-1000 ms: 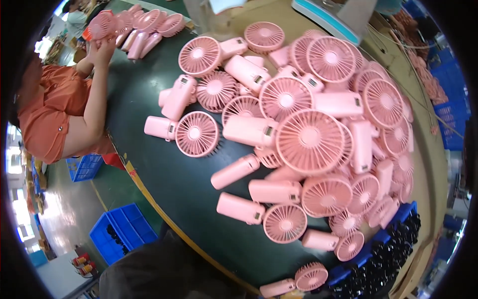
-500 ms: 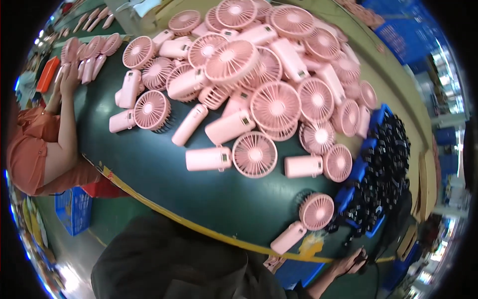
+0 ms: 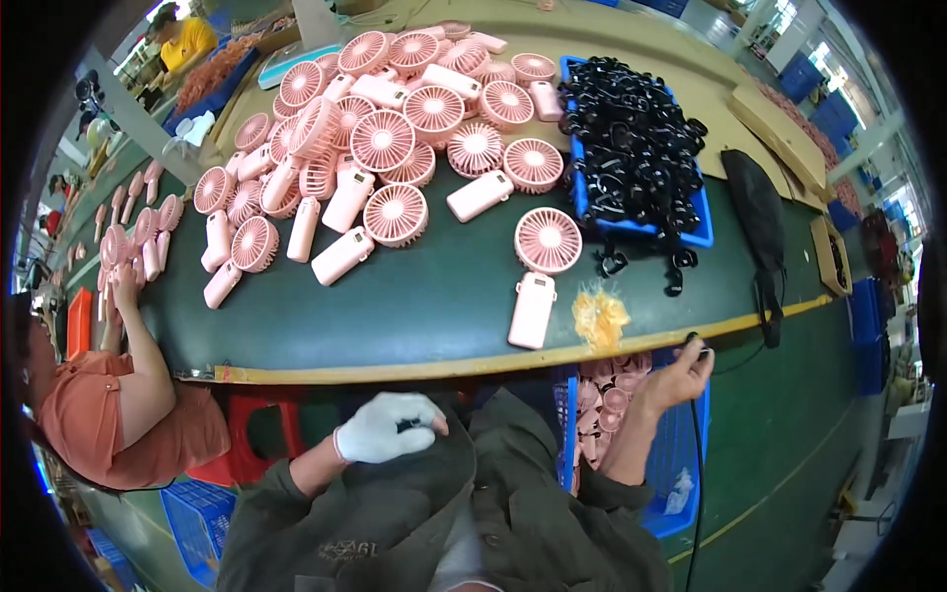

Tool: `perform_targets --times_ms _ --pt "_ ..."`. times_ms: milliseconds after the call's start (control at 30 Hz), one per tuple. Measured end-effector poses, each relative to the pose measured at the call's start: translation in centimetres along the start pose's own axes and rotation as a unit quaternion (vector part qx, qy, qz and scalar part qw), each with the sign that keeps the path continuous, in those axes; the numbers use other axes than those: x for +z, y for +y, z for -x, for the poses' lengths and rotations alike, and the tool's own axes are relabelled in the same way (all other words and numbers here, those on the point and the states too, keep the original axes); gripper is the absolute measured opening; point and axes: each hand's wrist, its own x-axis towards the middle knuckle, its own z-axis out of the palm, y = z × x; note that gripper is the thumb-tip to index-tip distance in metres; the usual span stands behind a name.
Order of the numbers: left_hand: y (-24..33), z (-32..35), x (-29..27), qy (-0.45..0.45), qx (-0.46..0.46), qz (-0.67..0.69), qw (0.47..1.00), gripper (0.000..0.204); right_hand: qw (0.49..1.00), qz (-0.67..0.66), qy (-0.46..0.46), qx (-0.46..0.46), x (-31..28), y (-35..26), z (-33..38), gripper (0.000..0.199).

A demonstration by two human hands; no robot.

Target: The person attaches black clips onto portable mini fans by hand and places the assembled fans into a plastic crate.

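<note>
My left hand (image 3: 387, 430), in a white glove with bare fingertips, hovers over my lap with fingers curled toward the thumb. A dark spot shows between them; I cannot tell if it is a held part. My bare right hand (image 3: 677, 379) is at the table's front edge, fingers pinched on a small black piece (image 3: 693, 341). A black cord (image 3: 696, 464) hangs below this hand. Nearest on the green table is a pink handheld fan (image 3: 547, 242), lying with its handle toward me. Beyond it, many pink fans (image 3: 395, 138) lie heaped.
A blue tray (image 3: 702, 222) heaped with black clip-like parts (image 3: 631, 138) stands at the right. Yellowish tape (image 3: 600, 318) sticks near the front edge. A black pouch-like thing (image 3: 755, 212) lies farther right. Below is a blue crate (image 3: 681, 513) with pink parts. A co-worker (image 3: 128, 405) sits at left.
The view has swung, shifting the table and fans leftward. My gloved left hand has come into sight. My right hand now shows more fully, raised beside the table edge.
</note>
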Motion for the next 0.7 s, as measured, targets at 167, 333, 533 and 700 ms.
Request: perform_targets --times_ms 167,333,533,700 --pt "4.7 -7.4 -0.4 0.238 0.051 -0.262 0.934 0.029 0.998 -0.002 -0.056 -0.035 -1.3 -3.2 8.6 0.031" --pt "7.4 -16.6 -0.3 0.16 -0.147 -0.402 0.889 0.066 0.976 -0.065 -0.202 0.044 -2.9 -5.5 15.5 0.018" --pt "7.3 -19.2 -1.1 0.093 -0.204 -0.422 0.879 0.055 0.929 -0.215 -0.282 0.111 -3.3 -5.0 18.8 0.019" --pt "6.3 -15.0 -6.7 0.065 -0.181 -0.5 0.844 0.033 0.909 -0.223 -0.323 0.14 -2.8 -5.0 19.1 0.035"
